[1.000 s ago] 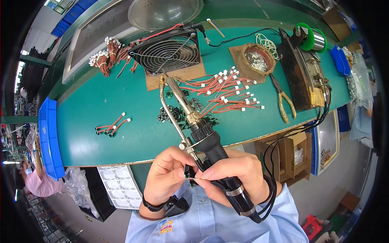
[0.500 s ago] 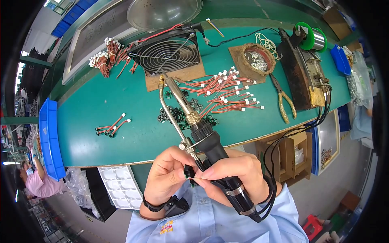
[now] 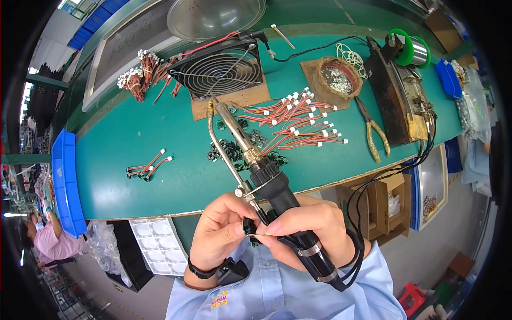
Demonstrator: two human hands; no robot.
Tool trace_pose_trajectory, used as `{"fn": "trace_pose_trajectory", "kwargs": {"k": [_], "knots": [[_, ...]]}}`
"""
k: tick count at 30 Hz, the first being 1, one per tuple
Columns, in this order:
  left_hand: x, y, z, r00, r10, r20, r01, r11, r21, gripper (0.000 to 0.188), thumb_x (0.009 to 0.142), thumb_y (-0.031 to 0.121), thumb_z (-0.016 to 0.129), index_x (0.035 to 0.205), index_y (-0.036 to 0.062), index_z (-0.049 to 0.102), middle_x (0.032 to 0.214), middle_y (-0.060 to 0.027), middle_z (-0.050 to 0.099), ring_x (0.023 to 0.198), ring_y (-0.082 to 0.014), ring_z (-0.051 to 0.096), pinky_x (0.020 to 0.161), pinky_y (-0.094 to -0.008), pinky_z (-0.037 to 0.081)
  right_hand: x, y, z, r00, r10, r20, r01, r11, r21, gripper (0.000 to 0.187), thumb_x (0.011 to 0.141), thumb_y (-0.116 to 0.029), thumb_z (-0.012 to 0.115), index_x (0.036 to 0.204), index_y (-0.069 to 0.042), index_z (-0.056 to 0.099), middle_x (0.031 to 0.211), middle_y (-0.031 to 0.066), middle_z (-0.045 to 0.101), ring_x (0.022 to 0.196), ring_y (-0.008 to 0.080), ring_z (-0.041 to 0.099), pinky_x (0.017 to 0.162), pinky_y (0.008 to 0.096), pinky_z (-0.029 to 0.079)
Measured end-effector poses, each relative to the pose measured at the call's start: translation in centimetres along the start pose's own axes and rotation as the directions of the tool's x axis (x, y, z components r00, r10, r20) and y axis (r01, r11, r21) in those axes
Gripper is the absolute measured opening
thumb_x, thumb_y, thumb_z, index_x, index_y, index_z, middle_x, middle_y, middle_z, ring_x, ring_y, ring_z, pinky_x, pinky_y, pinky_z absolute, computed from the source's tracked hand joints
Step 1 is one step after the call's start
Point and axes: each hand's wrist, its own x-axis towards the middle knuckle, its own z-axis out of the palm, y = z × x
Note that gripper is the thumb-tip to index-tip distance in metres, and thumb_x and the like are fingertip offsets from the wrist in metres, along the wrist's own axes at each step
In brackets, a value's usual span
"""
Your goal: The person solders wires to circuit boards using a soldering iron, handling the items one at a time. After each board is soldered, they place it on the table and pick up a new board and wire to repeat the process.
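My left hand is closed, pinching a small black electronic part between thumb and fingers. A soldering iron with a wire-feed tube lies through my right hand, its tip pointing up and away over the bench. The thumb and forefinger of that hand also pinch thin wires against the part; their far ends are hidden by my fingers. Beyond the iron lie a heap of loose black parts and many red-and-black wires with white connectors. Several wired parts sit apart on the left.
A fan on a wooden board stands at the back. To its right are a round pot of solder scraps, pliers and a solder spool on a stand. A blue tray hangs at the bench's left edge.
The soldering iron has shifted very slightly to the left and down at its tip. Both hands keep the same grip on the part and the wires.
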Motion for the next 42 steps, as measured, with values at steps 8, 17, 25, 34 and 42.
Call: {"fn": "trace_pose_trajectory", "kwargs": {"k": [8, 17, 25, 34, 42], "knots": [[0.0, 0.0, 0.0, 1.0, -0.002, 0.003, 0.002, 1.0, -0.007, 0.022, 0.085, 0.011, 0.061, 0.1, -0.0016, 0.051, 0.096, -0.0126, 0.058, 0.088, -0.0198, 0.059, 0.078, -0.0312, 0.047, 0.4, -0.1, -0.4, 0.999, -0.03, 0.023, 0.03, 0.999, -0.016, 0.041, 0.066, 0.008, 0.072, 0.099, -0.003, 0.05, 0.076, 0.0113, 0.064, 0.063, 0.0211, 0.065, 0.053, 0.0273, 0.049], [0.0, 0.3, -0.2, 1.0, -0.012, 0.005, 0.012, 1.0, 0.018, 0.022, 0.084, 0.009, 0.061, 0.1, -0.002, 0.051, 0.096, -0.0134, 0.059, 0.089, -0.0202, 0.06, 0.079, -0.0315, 0.048, 0.7, -0.1, -0.8, 0.997, -0.046, 0.069, 0.049, 0.998, -0.036, 0.041, 0.066, 0.007, 0.074, 0.098, -0.003, 0.05, 0.076, 0.0104, 0.064, 0.062, 0.0203, 0.064, 0.053, 0.0272, 0.049], [-0.1, 0.2, 0.3, 0.999, 0.016, -0.047, -0.015, 1.0, 0.023, 0.021, 0.084, 0.008, 0.061, 0.099, -0.0026, 0.051, 0.095, -0.0133, 0.058, 0.089, -0.0205, 0.059, 0.08, -0.0321, 0.048, 0.8, -0.4, -0.9, 0.997, -0.053, 0.055, 0.056, 0.997, -0.056, 0.041, 0.066, 0.007, 0.074, 0.098, -0.004, 0.05, 0.076, 0.0097, 0.064, 0.062, 0.0201, 0.064, 0.052, 0.0271, 0.049], [0.1, 0.1, 0.2, 1.0, -0.003, -0.008, 0.003, 0.999, -0.038, 0.02, 0.084, 0.007, 0.061, 0.099, -0.0012, 0.051, 0.097, -0.014, 0.056, 0.09, -0.0208, 0.057, 0.08, -0.032, 0.046, 0.8, -0.3, -1.1, 0.995, -0.012, 0.1, 0.012, 1.0, 0.001, 0.04, 0.066, 0.008, 0.072, 0.098, -0.004, 0.051, 0.077, 0.0103, 0.063, 0.062, 0.0197, 0.063, 0.051, 0.0262, 0.046], [0.0, 0.2, 0.4, 0.999, 0.006, -0.042, -0.004, 0.999, 0.045, 0.019, 0.084, 0.008, 0.06, 0.099, -0.0001, 0.052, 0.097, -0.0135, 0.055, 0.089, -0.0202, 0.055, 0.078, -0.0312, 0.044, 0.7, -0.4, -1.0, 0.998, -0.005, 0.069, 0.004, 1.0, 0.022, 0.042, 0.065, 0.01, 0.071, 0.099, -0.005, 0.053, 0.076, 0.0101, 0.063, 0.062, 0.0206, 0.062, 0.051, 0.0266, 0.046]]}}
